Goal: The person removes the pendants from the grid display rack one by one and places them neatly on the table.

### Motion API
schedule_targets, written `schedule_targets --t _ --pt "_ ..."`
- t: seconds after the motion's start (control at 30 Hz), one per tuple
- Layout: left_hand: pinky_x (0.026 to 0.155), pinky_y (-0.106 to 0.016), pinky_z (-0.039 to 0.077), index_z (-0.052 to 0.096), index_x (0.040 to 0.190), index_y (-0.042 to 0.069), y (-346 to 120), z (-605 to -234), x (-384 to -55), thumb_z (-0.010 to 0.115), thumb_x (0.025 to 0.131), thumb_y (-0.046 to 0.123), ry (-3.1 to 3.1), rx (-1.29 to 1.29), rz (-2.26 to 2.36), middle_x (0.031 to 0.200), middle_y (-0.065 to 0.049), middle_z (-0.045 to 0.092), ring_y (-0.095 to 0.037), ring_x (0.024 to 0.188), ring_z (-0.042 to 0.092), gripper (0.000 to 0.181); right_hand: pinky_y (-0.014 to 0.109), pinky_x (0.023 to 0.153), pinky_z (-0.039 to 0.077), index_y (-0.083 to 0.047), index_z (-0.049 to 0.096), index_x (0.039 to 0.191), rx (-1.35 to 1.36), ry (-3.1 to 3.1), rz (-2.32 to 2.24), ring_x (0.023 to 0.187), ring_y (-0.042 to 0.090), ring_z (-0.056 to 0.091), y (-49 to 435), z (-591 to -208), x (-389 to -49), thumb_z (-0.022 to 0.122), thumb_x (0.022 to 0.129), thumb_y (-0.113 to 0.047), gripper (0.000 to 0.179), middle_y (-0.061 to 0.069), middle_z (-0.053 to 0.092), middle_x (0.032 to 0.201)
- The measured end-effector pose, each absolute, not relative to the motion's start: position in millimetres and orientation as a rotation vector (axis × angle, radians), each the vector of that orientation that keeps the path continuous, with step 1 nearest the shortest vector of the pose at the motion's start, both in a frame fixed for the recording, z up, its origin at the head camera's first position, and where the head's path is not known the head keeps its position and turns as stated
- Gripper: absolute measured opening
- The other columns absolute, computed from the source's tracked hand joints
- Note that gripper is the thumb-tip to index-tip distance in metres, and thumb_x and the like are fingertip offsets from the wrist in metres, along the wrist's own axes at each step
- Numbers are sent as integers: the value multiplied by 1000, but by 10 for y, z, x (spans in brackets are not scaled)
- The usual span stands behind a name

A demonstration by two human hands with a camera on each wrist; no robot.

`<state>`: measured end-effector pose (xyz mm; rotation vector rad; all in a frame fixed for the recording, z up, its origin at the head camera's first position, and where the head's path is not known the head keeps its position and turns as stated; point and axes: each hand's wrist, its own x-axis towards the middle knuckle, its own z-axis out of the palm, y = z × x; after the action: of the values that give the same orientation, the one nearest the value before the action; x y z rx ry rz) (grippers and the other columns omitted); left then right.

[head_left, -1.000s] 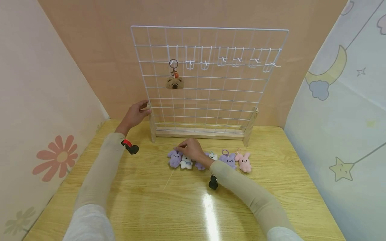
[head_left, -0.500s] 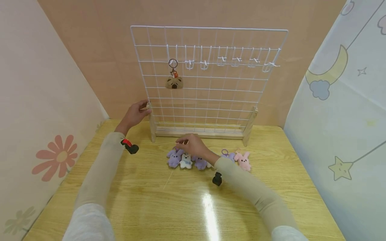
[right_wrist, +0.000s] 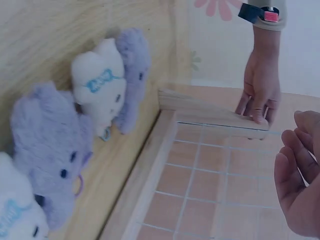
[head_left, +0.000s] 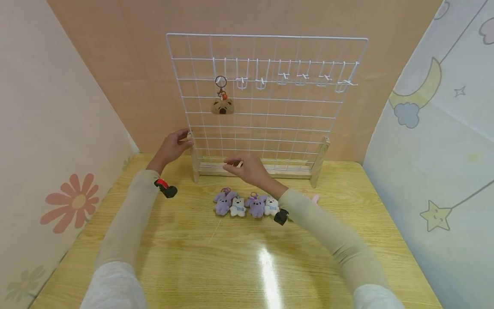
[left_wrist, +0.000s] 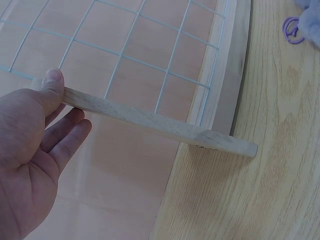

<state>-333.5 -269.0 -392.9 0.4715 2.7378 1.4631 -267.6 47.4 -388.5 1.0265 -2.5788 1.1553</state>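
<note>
My left hand [head_left: 171, 148] pinches the top of the left wooden upright [left_wrist: 150, 120] of a white wire grid rack [head_left: 266, 36], with the thumb on one side. In front of the rack's base my right hand [head_left: 251, 169] is raised, its fingers loosely bent and nothing visible between them. Below it, a row of plush keychains lies on the table: a purple bunny [head_left: 222, 205], a white bear [head_left: 238, 207], another purple bunny [head_left: 257, 207] and another white bear [head_left: 271, 207]. My right sleeve mostly covers a pink plush [head_left: 315, 198] farther right.
A brown animal-face keychain [head_left: 222, 106] hangs by its ring on the leftmost hook. Several white hooks [head_left: 283, 77] line the grid to its right. Printed cloth panels [head_left: 444, 171] close in the wooden table [head_left: 193, 257] on both sides.
My right hand has come away from the leftmost purple bunny's ring and risen toward the rack, and the bunny stays on the table. The left hand keeps its place.
</note>
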Motion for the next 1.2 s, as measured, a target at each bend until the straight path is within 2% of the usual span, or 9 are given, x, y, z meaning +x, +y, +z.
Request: schedule_targets --t 0.3,0.53,0.83,1.2 --pt "110 -55 46 29 159 -3 -2697 -3946 -3350 57 107 19 2751 488 1475 160 -26 35 -46 142 43 63 26 53 51 -8 81 107 958 -2452 1184 79 12 69 441 -3525 -2760 73 98 -29 24 2 78 92" --pt "111 -55 46 27 161 0 -2708 -3954 -3358 55 108 22 2746 470 1458 161 -25 34 -45 142 43 64 26 64 58 -7 80 110 878 -2322 1238 80 15 71 402 -3251 -2848 75 97 -23 21 6 79 95" --pt "112 -56 44 27 161 0 -2700 -3942 -3344 56 108 21 2730 459 1474 162 -25 33 -44 143 43 64 19 64 54 -4 80 107 706 -2214 1376 77 13 69 337 -2916 -2986 75 96 -23 23 7 78 95" --pt "112 -56 44 26 160 -3 -2684 -3894 -3308 55 108 16 2721 479 1488 161 -27 33 -45 142 43 62 19 65 54 -2 79 110 562 -2149 1484 78 11 68 274 -2591 -3181 75 96 -23 26 10 78 99"
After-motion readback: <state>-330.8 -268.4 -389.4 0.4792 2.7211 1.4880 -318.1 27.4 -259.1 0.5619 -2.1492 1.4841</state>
